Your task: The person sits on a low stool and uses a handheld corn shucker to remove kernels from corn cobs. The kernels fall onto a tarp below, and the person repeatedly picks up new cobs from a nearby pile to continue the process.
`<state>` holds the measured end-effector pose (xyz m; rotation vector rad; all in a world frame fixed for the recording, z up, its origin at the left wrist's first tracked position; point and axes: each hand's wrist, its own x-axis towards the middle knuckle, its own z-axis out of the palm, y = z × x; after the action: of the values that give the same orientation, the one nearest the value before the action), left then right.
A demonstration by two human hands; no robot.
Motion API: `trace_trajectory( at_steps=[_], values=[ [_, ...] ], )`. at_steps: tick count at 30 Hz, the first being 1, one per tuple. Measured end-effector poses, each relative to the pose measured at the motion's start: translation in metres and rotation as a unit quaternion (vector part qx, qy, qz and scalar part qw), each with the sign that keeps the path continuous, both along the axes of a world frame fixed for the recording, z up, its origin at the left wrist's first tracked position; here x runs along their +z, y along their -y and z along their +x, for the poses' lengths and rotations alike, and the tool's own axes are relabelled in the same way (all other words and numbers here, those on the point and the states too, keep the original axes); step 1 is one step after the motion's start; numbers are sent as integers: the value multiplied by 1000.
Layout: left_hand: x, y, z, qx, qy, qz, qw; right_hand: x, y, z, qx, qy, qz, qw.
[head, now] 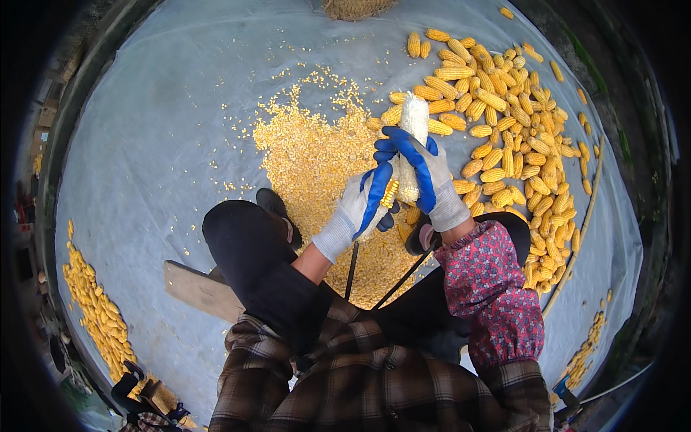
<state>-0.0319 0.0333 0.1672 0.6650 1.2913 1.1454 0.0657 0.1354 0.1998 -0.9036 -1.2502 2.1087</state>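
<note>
My left hand (361,202), in a grey-white knit glove with blue coating, grips a mostly stripped corn cob (390,193) that still carries a patch of yellow kernels. In my right hand (429,164), gloved alike, is a thicker pale corn cob (414,116), nearly bare and pointing away from me. The two cobs meet or overlap between the hands; the gloves hide the exact contact. Beneath them spreads a heap of loose corn kernels (307,156). Two thin dark bars (352,270) run between my legs over the kernels.
A large pile of yellow corn ears (518,129) lies to the right, with a bamboo pole (580,232) along its outer side. Grey plastic sheeting (156,135) covers the ground. A wooden board (202,291) lies left, a woven basket (356,8) ahead. Another person (129,386) is at lower left.
</note>
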Motion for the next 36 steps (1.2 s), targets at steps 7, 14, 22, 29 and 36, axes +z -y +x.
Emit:
trace_trajectory(
  at_steps=[7, 14, 22, 29, 36],
  values=[
    [-3, -1, 0, 15, 141, -2, 990, -2, -3, 1, 12, -15, 67, 998],
    [8, -1, 2, 6, -68, -13, 998, 0, -2, 1, 2, 16, 6, 1000],
    [-2, 2, 1, 42, 89, -23, 995, 0, 1, -1, 3, -10, 10, 1000],
    [5, 8, -1, -32, 86, 43, 995, -4, -6, 2, -30, -33, 0, 999],
    [4, 7, 2, 28, 65, -11, 997, -5, -5, 4, 32, 56, 102, 993]
  ],
)
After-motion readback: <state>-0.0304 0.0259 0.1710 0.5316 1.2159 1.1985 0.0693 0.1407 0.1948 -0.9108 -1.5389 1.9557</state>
